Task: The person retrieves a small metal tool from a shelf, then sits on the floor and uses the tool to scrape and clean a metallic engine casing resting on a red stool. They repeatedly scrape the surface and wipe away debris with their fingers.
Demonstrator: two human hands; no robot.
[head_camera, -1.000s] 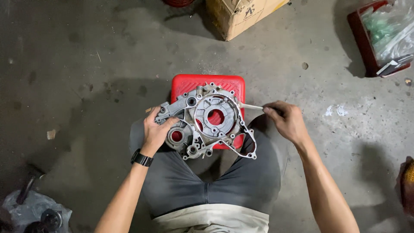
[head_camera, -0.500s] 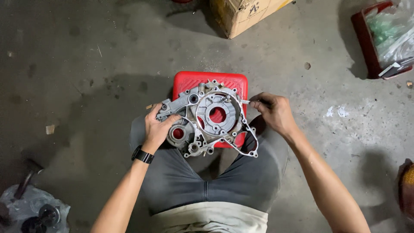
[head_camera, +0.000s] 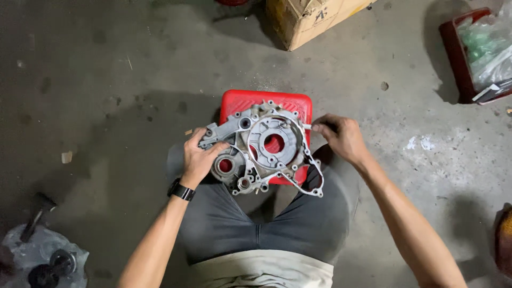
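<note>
Crankcase cover (head_camera: 264,149) lies flat, long axis left-right, between hands

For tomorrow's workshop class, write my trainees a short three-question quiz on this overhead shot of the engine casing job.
1. True or false: the grey metal engine casing rests on a red plastic stool.
2. Which hand wears the black wristwatch? A left, B right.
3. Fill in: at the top of the picture, a ____ box stands on the concrete floor.

Key: 1 true. 2 A; the left hand has its grip on the casing's left edge, and the right hand touches its right rim. 3 cardboard.
</note>
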